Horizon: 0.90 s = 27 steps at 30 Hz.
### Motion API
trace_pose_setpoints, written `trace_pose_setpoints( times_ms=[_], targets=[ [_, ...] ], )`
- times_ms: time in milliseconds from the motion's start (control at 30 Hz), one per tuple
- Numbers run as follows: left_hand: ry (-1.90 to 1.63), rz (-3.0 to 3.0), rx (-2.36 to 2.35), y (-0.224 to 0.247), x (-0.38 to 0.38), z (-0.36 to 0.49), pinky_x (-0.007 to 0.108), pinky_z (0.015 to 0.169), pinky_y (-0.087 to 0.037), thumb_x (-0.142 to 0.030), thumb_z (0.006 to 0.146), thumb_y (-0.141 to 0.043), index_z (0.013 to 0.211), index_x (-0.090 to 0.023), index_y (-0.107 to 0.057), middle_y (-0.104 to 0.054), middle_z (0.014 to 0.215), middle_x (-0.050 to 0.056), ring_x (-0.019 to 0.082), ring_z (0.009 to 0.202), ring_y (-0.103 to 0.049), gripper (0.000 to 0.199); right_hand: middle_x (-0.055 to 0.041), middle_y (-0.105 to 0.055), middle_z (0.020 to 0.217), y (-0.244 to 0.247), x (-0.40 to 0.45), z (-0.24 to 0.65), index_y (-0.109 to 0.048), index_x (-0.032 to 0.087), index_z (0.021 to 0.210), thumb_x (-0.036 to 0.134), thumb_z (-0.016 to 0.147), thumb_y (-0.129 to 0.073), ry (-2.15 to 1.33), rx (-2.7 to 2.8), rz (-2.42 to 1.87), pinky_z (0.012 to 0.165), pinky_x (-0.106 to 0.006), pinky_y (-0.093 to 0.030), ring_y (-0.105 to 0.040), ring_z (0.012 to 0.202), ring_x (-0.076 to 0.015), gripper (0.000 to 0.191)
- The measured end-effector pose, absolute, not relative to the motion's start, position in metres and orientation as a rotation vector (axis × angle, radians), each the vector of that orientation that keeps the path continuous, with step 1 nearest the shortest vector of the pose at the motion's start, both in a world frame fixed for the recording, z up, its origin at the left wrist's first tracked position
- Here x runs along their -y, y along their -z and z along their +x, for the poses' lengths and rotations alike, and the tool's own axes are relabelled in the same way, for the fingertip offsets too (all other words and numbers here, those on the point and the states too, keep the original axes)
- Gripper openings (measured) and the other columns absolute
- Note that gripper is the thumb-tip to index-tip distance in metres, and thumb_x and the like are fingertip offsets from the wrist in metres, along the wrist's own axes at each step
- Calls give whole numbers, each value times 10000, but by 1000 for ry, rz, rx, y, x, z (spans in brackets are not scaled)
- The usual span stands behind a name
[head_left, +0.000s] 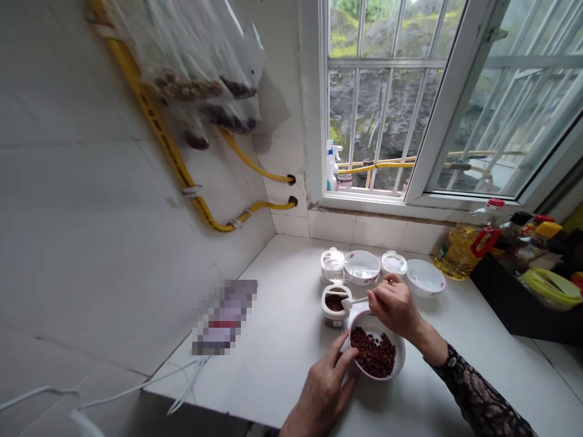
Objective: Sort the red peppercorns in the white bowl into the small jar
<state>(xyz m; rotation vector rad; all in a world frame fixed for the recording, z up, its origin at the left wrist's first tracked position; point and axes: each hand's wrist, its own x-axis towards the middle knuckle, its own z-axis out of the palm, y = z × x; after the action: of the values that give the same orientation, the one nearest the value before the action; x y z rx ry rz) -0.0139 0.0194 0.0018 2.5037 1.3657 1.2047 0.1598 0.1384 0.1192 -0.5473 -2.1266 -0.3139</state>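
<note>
A white bowl [399, 359] holds many small dark red-brown pieces [373, 353]. My left hand [324, 383] rests against the bowl's left side, thumb at the rim and fingers around the outside. Above the bowl's far edge, my right hand [395, 303] is closed on the handle of a small white spoon [348, 303]. The spoon's head is at the right side of an open white-rimmed jar [336, 315], which contains similar dark pieces. Behind stand a second jar [328, 262] with a clear lid, a white bowl [362, 280], a container of white stuff [393, 263] and another bowl [425, 285].
An oil bottle [456, 250] and a black box [494, 297] with condiment bottles stand at the right. A blurred flat object [225, 318] and white cables lie on the counter [273, 358] at the left. Yellow pipes [175, 164] and plastic bags [204, 60] are on the wall.
</note>
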Motion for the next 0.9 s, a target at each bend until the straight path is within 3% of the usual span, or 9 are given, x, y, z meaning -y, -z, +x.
trace_pose_setpoints(
  times_ms=[200, 367, 600, 767, 900],
  targets=[
    [-1156, 2432, -1340, -4, -19, -16, 364, 911, -583, -100, 873, -507, 1259, -211, -468, -482, 1424, 166, 254, 1201, -610, 403, 69, -371, 470, -126, -136, 172, -362, 213, 544, 163, 918, -486, 76, 2032, -656, 653, -276, -415, -307, 461, -94, 396],
    [-1105, 2324, -1291, -13, -20, -21, 317, 873, -589, -96, 822, -584, 1222, -234, -488, -485, 1420, 127, 224, 1160, -631, 434, 26, -405, 474, -114, -130, 196, -388, 214, 516, 292, 937, -494, -109, 2008, -795, 521, -250, -400, -430, 520, -131, 442],
    [-884, 2738, -1325, -48, -31, -26, 335, 778, -603, -202, 844, -681, 989, -193, -572, -631, 1198, 122, 235, 998, -682, 182, 7, -482, 466, -83, -129, 224, -486, 196, 509, 447, 931, -495, -234, 1890, -1035, 482, -253, -386, -462, 476, -130, 491],
    [-778, 2826, -1242, -61, -39, -25, 334, 651, -598, -277, 873, -671, 903, -176, -581, -674, 983, 105, 231, 828, -692, 138, 11, -473, 460, -67, -128, 219, -451, 196, 490, 413, 934, -477, -242, 1952, -1052, 490, -248, -376, -446, 478, -122, 495],
    [-775, 2895, -1216, -58, -50, -26, 327, 594, -586, -342, 868, -681, 864, -183, -591, -678, 987, 107, 228, 760, -687, 183, 30, -438, 460, -62, -126, 219, -413, 196, 496, 319, 928, -478, -161, 1971, -1062, 521, -243, -373, -417, 478, -107, 454]
  ],
)
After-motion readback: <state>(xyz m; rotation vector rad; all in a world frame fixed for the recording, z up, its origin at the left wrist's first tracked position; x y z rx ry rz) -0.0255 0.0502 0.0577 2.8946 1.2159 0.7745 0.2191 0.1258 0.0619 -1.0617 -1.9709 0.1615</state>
